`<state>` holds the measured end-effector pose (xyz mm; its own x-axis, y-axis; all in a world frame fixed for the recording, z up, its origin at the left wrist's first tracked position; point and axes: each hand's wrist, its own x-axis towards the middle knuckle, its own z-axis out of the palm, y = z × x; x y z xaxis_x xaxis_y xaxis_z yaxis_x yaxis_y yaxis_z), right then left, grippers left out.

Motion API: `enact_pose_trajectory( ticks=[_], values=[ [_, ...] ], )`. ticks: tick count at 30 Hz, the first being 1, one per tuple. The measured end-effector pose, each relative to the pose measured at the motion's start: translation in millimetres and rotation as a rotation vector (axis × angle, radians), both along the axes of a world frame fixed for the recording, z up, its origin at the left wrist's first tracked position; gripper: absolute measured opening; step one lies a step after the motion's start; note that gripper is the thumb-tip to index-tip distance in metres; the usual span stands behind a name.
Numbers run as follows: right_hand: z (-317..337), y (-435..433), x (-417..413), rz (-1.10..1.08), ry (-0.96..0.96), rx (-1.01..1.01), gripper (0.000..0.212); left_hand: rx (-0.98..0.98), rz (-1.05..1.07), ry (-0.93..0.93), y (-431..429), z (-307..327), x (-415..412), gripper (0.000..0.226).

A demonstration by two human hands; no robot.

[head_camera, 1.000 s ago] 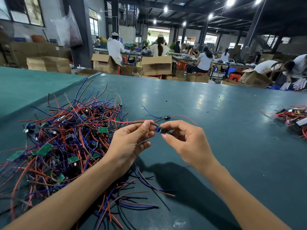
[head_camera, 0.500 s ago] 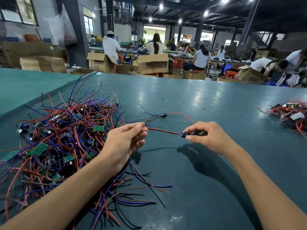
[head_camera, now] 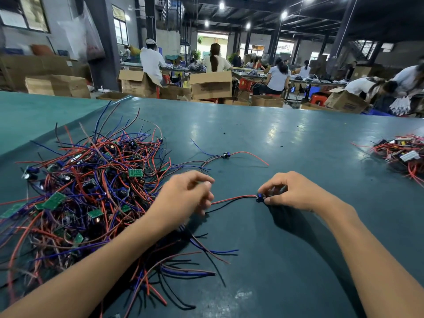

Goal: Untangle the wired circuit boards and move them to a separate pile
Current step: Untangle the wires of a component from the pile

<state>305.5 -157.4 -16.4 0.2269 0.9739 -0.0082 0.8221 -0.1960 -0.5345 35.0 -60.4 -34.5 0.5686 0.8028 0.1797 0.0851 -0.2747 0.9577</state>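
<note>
Circuit board (head_camera: 260, 198) leads (head_camera: 231, 199), taut before, now sag.

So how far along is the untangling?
Early. Done: a small separate pile at far right, one loose unit lying apart. In hand: the right hand pinches a wired board, its red and black wires reaching the blurred left hand; grip there unclear. Remaining: the big tangle, most of the stock.

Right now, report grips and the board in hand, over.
Right grip pinches small blue wired board. Left grip at its red and black wires, hold blurred. Tangled pile beside left grip; separate pile far right.
</note>
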Motion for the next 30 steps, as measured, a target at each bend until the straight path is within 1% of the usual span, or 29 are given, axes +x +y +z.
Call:
enact_pose_trajectory(
  ticks=[1, 2, 3, 4, 5, 6, 7, 9, 11, 13, 15, 17, 18, 20, 21, 22, 23, 25, 26, 27, 29, 30],
  values=[
    [2.6, -0.7, -0.4, 0.003, -0.026, 0.012, 0.036, 0.298, -0.063, 0.155, -4.5, -3.9, -1.0, 0.013],
    [5.8, -0.9, -2.0, -0.002, -0.040, 0.074, 0.044, 0.565, -0.153, 0.274, -9.9, -7.0, -1.8, 0.012],
    [9.3, -0.1, -5.9, -0.013, -0.029, 0.181, 0.046, 0.759, -0.252, 0.348, -15.2, -8.7, -2.3, 0.013],
    [12.9, 2.2, -12.7, -0.029, 0.005, 0.309, 0.045, 0.874, -0.339, 0.378, -19.4, -8.8, -1.9, 0.015],
    [16.4, 6.8, -22.4, -0.041, 0.052, 0.427, 0.041, 0.929, -0.400, 0.384, -23.1, -7.7, -0.9, 0.016],
    [20.2, 13.7, -34.5, -0.039, 0.097, 0.512, 0.037, 0.955, -0.432, 0.382, -26.2, -6.0, -0.4, 0.016],
    [23.9, 23.5, -48.3, -0.019, 0.131, 0.553, 0.032, 0.971, -0.443, 0.390, -28.2, -4.3, 0.1, 0.017],
    [27.7, 46.4, -78.5, 0.069, 0.143, 0.509, 0.023, 1.008, -0.437, 0.434, -28.2, -4.4, 1.2, 0.023],
    [27.3, 71.6, -109.3, 0.196, 0.037, 0.348, 0.019, 0.999, -0.440, 0.472, -26.9, -4.8, 1.2, 0.026],
    [22.3, 97.2, -136.4, 0.296, -0.113, 0.204, 0.024, 0.991, -0.460, 0.459, -25.8, -6.2, 0.6, 0.027],
    [15.0, 116.3, -156.6, 0.347, -0.224, 0.117, 0.033, 1.003, -0.478, 0.463, -25.5, -6.2, -0.8, 0.028],
    [9.9, 127.1, -170.1, 0.356, -0.267, 0.115, 0.039, 1.027, -0.481, 0.423, -24.1, -5.4, -3.2, 0.026],
    [8.3, 130.0, -174.2, 0.343, -0.216, 0.166, 0.037, 1.030, -0.481, 0.405, -23.4, -4.5, -4.7, 0.024],
    [6.7, 133.1, -180.0, 0.274, 0.024, 0.297, 0.025, 1.016, -0.490, 0.393, -22.1, -2.9, -6.7, 0.021],
    [8.3, 134.0, -182.1, 0.255, 0.128, 0.313, 0.019, 1.006, -0.491, 0.387, -22.1, -3.0, -7.2, 0.021],
    [10.9, 134.7, -184.4, 0.269, 0.174, 0.276, 0.015, 1.000, -0.485, 0.385, -22.5, -3.4, -7.1, 0.022],
    [13.4, 134.8, -186.8, 0.313, 0.184, 0.188, 0.013, 0.998, -0.477, 0.387, -23.2, -3.8, -6.9, 0.022],
    [15.8, 132.6, -192.7, 0.396, 0.147, -0.010, 0.015, 0.989, -0.474, 0.409, -23.2, -4.7, -5.7, 0.025],
    [16.9, 131.0, -195.5, 0.400, 0.119, -0.040, 0.017, 0.986, -0.476, 0.433, -23.0, -5.4, -5.4, 0.027],
    [18.3, 130.8, -197.6, 0.379, 0.088, 0.010, 0.017, 0.987, -0.475, 0.468, -22.8, -6.6, -5.6, 0.029],
    [20.7, 132.3, -199.8, 0.319, 0.062, 0.280, 0.016, 0.995, -0.460, 0.540, -22.4, -8.6, -5.8, 0.035],
    [22.4, 132.7, -200.4, 0.320, 0.097, 0.381, 0.016, 0.996, -0.445, 0.568, -22.9, -9.0, -5.3, 0.037]
  ],
)
